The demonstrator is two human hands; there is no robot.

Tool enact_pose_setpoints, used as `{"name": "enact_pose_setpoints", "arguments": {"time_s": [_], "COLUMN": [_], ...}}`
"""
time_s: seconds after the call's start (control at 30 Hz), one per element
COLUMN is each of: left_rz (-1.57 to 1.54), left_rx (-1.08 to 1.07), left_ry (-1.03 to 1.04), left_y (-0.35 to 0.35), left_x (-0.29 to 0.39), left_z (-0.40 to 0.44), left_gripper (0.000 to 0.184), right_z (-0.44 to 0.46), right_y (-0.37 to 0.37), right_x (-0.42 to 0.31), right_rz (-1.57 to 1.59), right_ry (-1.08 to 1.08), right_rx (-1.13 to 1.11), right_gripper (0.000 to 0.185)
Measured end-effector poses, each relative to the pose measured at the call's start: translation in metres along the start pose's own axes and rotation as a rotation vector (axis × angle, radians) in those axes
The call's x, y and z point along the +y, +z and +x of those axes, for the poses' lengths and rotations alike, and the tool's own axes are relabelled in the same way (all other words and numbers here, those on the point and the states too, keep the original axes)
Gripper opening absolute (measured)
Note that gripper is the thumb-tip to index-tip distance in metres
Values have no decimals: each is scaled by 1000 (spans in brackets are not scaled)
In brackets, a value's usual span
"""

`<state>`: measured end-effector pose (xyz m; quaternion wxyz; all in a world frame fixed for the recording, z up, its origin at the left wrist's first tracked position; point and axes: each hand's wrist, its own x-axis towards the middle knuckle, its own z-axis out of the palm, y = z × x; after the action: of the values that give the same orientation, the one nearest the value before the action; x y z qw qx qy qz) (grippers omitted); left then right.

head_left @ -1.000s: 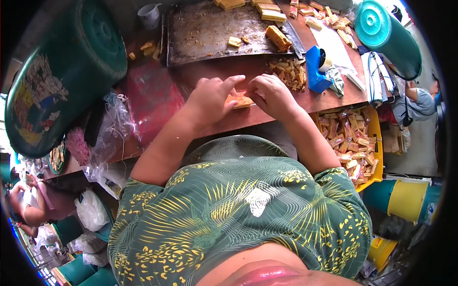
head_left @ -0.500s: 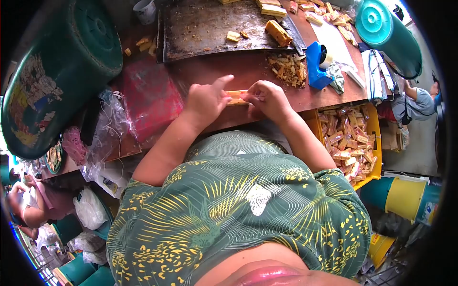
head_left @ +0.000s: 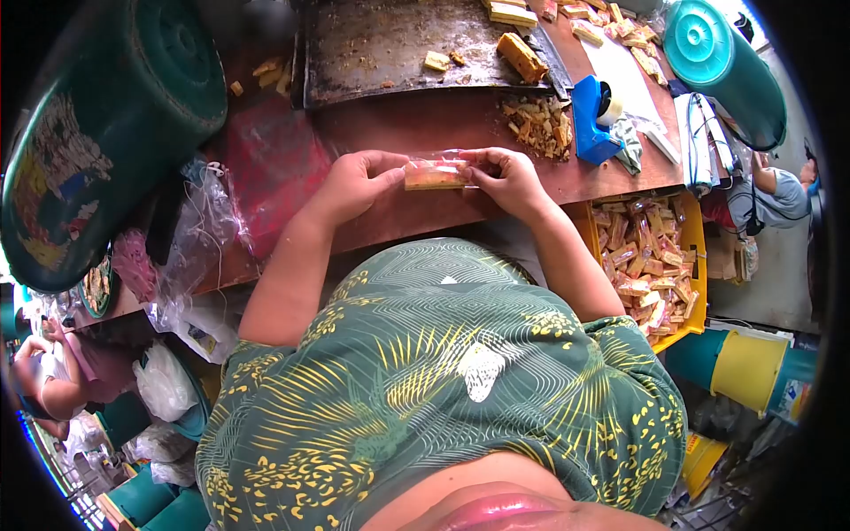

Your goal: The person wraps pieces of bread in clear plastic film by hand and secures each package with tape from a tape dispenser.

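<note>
The wrapped bar (head_left: pixel 436 180) is positioned crosswise between the two hands, above the edge of the brown worktable (head_left: pixel 381 221). The left hand (head_left: pixel 356 188) has thumb and index finger closed on the bar's left end. The right hand (head_left: pixel 506 181) pinches the clear wrapper at the right end between thumb and index finger. The blue tape dispenser (head_left: pixel 591 128) stands beyond the right hand.

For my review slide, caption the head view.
Left hand and right hand hold a bar in clear film near a yellow crate of bars.
</note>
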<state>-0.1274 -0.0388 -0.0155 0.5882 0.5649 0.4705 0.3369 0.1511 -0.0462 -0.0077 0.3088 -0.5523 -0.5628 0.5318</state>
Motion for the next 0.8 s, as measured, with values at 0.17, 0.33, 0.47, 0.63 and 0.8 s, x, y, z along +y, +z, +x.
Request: {"name": "enact_pose_setpoints", "arguments": {"time_s": [0.17, 0.33, 0.47, 0.63, 0.8], "left_rz": [913, 1010, 959, 1039, 1202], "left_rx": [287, 270, 459, 62, 183], "left_ry": [370, 273, 359, 227, 516], "left_y": [0, 3, 4, -2, 16], "left_x": [14, 10, -17, 21, 7], "left_z": [-9, -14, 4, -1, -27], "left_gripper": [14, 13, 9, 17, 15], "right_z": [1, 2, 4, 2, -34], "right_y": [-3, -18, -11, -11, 13], "right_x": [12, 22, 12, 24, 12], "right_rz": [-454, -827, -890, -904, -992], "right_ry": [-424, -455, -407, -627, -559], "right_rx": [182, 207, 227, 178, 249], "right_gripper": [14, 17, 10, 17, 15]}}
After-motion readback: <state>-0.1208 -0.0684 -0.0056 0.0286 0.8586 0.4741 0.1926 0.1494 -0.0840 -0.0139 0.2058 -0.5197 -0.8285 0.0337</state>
